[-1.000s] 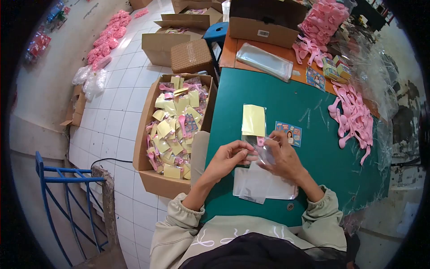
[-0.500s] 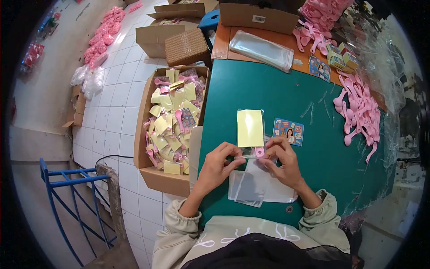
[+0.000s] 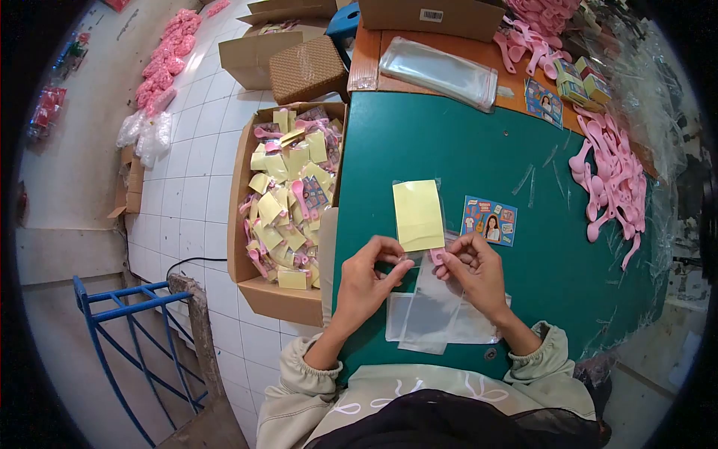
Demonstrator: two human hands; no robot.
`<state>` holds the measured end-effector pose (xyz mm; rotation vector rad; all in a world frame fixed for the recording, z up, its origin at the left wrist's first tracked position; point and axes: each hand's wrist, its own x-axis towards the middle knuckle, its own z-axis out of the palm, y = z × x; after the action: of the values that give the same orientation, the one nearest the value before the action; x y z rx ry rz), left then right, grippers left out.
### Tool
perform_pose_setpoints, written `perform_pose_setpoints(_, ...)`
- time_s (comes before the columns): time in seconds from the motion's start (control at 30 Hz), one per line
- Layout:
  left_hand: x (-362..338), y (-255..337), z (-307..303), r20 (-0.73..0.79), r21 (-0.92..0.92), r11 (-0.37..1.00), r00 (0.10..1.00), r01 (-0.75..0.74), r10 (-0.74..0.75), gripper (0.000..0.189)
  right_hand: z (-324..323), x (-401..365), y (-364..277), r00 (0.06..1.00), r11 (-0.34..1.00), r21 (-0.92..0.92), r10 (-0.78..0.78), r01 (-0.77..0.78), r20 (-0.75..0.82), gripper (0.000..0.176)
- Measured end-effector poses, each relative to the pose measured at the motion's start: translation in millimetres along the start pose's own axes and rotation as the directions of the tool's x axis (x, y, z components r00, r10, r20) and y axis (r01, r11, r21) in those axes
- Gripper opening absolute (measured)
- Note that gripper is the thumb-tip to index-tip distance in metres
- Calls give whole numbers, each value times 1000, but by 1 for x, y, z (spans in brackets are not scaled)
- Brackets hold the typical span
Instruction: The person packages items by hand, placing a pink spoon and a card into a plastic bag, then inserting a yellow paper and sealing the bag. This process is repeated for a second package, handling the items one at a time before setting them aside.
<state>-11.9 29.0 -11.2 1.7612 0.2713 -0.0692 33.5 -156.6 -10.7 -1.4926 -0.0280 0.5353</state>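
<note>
A clear plastic bag with a yellow card (image 3: 419, 215) in it lies on the green table, and the end of a pink spoon (image 3: 437, 257) shows below the card. My left hand (image 3: 368, 278) is closed in a pinch at the bag's lower left edge. On the right, my right hand (image 3: 476, 275) pinches the bag's lower edge by the spoon end. Clear empty bags (image 3: 430, 314) lie below and between the hands. A blue printed card (image 3: 490, 221) rests just beyond my right hand.
An open carton (image 3: 244, 288) of packed bags stands left of the table. Pink spoons (image 3: 609, 176) are piled at the right. A stack of clear bags (image 3: 437, 73), printed cards (image 3: 544, 102) and a cardboard box (image 3: 430, 21) sit at the back. A blue metal rack (image 3: 134, 307) stands lower left.
My hands have shifted slightly at the bag's lower edge, and my left hand's fingers are drawn a little away from my right. The whole view has shifted a little.
</note>
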Motion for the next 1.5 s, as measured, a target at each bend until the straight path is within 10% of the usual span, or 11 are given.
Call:
perform_pose_setpoints(0.43,-2,0,-9,48,-42,999,998,-34,36,33,6,-5,-3,995,992,-105,-81,75,-51,25)
perform_pose_setpoints(0.6,-15,-9,-62,-93,-184,982,994,34,-51,46,-63,8,-56,944,820,-518,-323,244,-67,11)
perform_pose_setpoints(0.67,-17,-21,-91,-259,-212,972,965,-99,42,46,-124,27,-74,867,538,-796,-498,277,-35,13)
perform_pose_setpoints(0.83,-6,-87,-170,-482,384,919,869,90,116,40,-257,68,-62,804,336,-930,-589,146,-87,21)
perform_pose_setpoints(1.13,4,39,-46,5,438,811,903,-388,429,38,-242,87,-52,751,-169,-975,-661,-146,2,28)
perform_pose_setpoints(1.33,-5,49,-18,92,364,814,887,-452,452,36,-265,92,-46,767,-131,-982,-641,-140,-24,25)
perform_pose_setpoints(1.5,-10,50,-21,63,357,826,893,-437,445,34,-256,75,-80,586,28,-982,-799,-187,-134,24)
